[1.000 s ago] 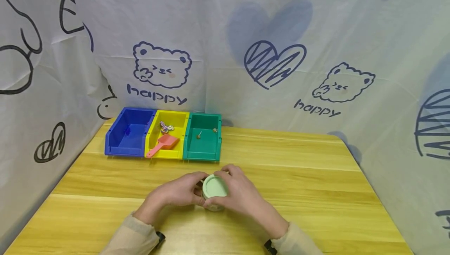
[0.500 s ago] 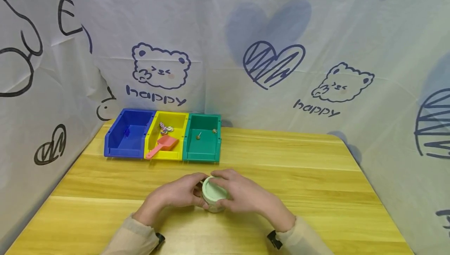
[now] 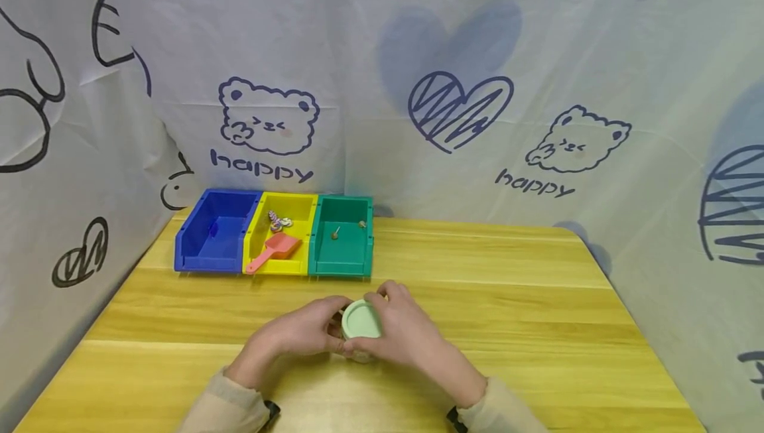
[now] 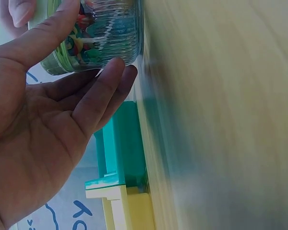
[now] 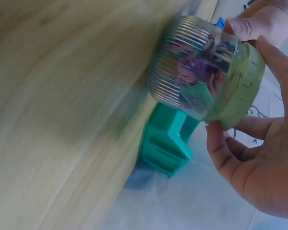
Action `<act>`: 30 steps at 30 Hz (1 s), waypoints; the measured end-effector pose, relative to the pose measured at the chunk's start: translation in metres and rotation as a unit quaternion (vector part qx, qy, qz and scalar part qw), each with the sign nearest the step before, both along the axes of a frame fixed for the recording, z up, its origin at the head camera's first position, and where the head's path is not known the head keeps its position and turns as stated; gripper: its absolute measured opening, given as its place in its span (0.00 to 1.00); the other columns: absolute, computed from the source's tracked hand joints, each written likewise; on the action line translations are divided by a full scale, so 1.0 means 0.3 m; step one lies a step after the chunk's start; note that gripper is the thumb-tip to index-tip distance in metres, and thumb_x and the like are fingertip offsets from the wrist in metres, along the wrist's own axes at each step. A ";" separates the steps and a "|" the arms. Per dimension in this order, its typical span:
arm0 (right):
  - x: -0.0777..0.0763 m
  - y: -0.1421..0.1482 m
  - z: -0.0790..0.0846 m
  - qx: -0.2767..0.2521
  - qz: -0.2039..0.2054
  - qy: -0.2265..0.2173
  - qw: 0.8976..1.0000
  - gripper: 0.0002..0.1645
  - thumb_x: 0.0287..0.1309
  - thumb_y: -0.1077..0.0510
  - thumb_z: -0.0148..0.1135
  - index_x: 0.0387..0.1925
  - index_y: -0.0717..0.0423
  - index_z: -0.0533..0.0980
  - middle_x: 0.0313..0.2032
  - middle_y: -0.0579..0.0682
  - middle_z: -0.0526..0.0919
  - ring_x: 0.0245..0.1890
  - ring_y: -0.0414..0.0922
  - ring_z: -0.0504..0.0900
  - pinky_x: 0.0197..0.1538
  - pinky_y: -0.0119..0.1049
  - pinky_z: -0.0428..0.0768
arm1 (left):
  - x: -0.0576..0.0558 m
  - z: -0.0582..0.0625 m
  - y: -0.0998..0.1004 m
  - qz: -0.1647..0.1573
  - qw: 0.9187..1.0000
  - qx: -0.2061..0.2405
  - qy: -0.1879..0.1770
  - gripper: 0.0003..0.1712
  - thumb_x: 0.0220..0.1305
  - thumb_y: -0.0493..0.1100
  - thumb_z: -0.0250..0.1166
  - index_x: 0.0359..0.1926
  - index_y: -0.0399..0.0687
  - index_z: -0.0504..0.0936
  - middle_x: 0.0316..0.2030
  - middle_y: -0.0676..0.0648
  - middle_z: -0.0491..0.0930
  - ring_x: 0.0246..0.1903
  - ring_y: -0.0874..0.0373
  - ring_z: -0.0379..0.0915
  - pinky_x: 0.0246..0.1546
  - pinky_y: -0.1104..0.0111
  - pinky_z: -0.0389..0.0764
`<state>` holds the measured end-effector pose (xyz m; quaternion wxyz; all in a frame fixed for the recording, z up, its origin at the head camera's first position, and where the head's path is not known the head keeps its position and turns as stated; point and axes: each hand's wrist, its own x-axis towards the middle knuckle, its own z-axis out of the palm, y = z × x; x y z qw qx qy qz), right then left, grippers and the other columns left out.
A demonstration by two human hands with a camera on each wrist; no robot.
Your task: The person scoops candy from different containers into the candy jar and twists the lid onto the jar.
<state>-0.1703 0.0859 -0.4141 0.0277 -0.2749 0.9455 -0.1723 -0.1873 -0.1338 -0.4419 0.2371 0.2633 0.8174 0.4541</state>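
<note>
A clear ribbed jar [image 5: 182, 67] with a pale green lid [image 3: 362, 319] stands upright on the wooden table, between both hands. Small colourful pieces show through its wall in both wrist views. My left hand [image 3: 307, 327] holds the jar's side, thumb on the near side and fingers curved behind it. From the right, my right hand [image 3: 406, 323] grips the lid's rim [image 5: 240, 91] between thumb and fingers. In the left wrist view the left palm [image 4: 38, 129] faces the jar [image 4: 110, 33], and the lid is partly covered by the thumb.
Beyond the hands stand three joined bins: blue [image 3: 217, 234], yellow [image 3: 298, 204] and green [image 3: 343, 264]. A pink scoop [image 3: 277, 247] and small swirled pieces [image 3: 277, 222] lie in the yellow one. Small items sit in the green bin. A printed cloth [image 3: 370, 154] hangs behind the table.
The right hand loosened and shifted back over the lid half a second ago, and now grips its rim again. The left hand has stayed on the jar. The view has shifted slightly.
</note>
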 end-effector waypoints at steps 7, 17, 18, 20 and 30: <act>-0.004 0.016 0.012 0.006 0.023 -0.009 1.000 0.53 0.54 0.25 0.70 0.70 0.55 0.73 0.62 0.53 0.74 0.58 0.48 0.75 0.49 0.43 0.84 | 0.005 -0.005 0.001 0.002 1.000 0.006 -0.006 0.35 0.61 0.40 0.78 0.65 0.36 0.73 0.56 0.45 0.79 0.54 0.51 0.78 0.53 0.61 0.84; -0.021 0.056 0.056 0.029 0.165 -0.058 0.984 0.35 0.67 0.52 0.68 0.73 0.55 0.71 0.75 0.53 0.66 0.73 0.51 0.67 0.70 0.43 0.73 | 0.008 -0.012 -0.001 0.003 1.000 0.013 -0.007 0.39 0.58 0.41 0.79 0.66 0.36 0.72 0.53 0.47 0.80 0.51 0.52 0.79 0.52 0.59 0.84; -0.021 0.056 0.055 0.033 0.167 -0.058 0.984 0.35 0.68 0.52 0.67 0.73 0.56 0.71 0.75 0.53 0.66 0.73 0.51 0.67 0.71 0.42 0.72 | 0.008 -0.012 -0.001 0.003 1.000 0.014 -0.008 0.39 0.58 0.41 0.79 0.66 0.36 0.72 0.53 0.47 0.80 0.51 0.52 0.79 0.52 0.59 0.84; -0.020 0.053 0.051 0.037 0.164 -0.049 0.985 0.36 0.68 0.51 0.68 0.73 0.57 0.70 0.74 0.54 0.68 0.73 0.51 0.67 0.71 0.43 0.72 | 0.009 -0.013 -0.002 0.003 1.000 0.015 -0.007 0.38 0.58 0.41 0.79 0.66 0.37 0.72 0.53 0.46 0.80 0.51 0.51 0.79 0.52 0.59 0.84; -0.012 0.019 0.013 0.011 0.056 -0.016 0.998 0.44 0.58 0.33 0.72 0.66 0.54 0.76 0.61 0.51 0.76 0.57 0.47 0.73 0.50 0.37 0.82 | 0.004 -0.013 -0.001 -0.001 1.000 0.007 0.007 0.36 0.58 0.41 0.79 0.65 0.37 0.73 0.54 0.46 0.79 0.52 0.51 0.79 0.53 0.58 0.84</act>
